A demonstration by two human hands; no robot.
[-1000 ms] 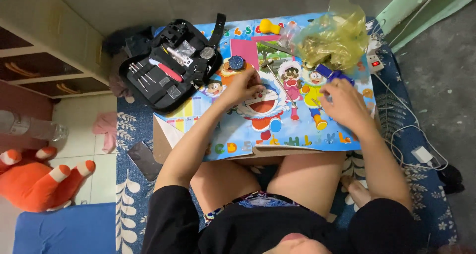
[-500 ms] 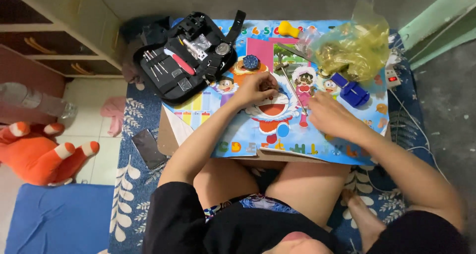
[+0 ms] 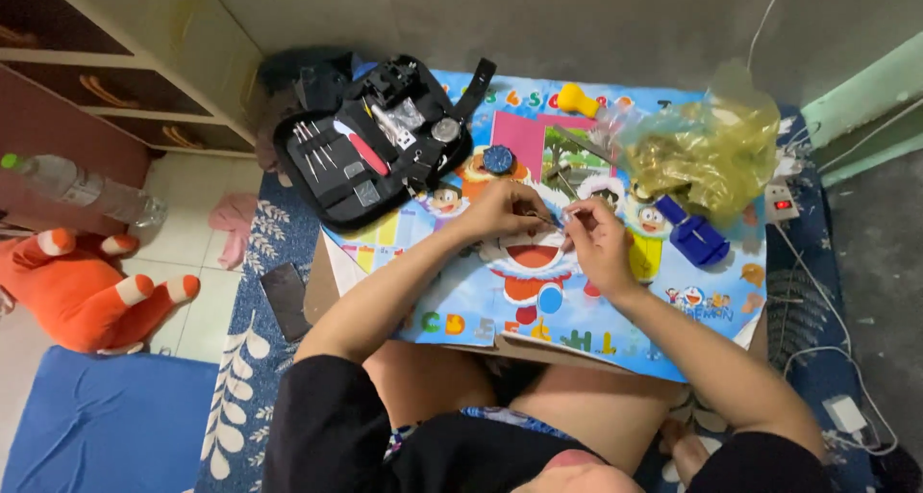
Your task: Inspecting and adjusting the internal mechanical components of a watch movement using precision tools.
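Note:
My left hand (image 3: 500, 209) rests on the cartoon-printed table cover (image 3: 461, 310) with its fingers pinched on a thin metal tool (image 3: 545, 220) that points right. My right hand (image 3: 596, 241) is just beside it. Its fingertips are pinched on a small part at the tool's tip, too tiny to make out. The two hands meet over the middle of the cover. A round blue watch face (image 3: 498, 158) lies just beyond my left hand. A blue holder tool (image 3: 692, 233) lies to the right of my right hand.
An open black tool case (image 3: 380, 147) with several small tools sits at the back left. A crumpled yellow plastic bag (image 3: 707, 151) and a yellow knob (image 3: 577, 99) are at the back right. A phone (image 3: 286, 299), an orange plush toy (image 3: 87, 286) and a bottle (image 3: 77, 185) lie left.
My right hand has moved left from near the blue holder tool to meet my left hand. The left hand stayed near the middle of the cover.

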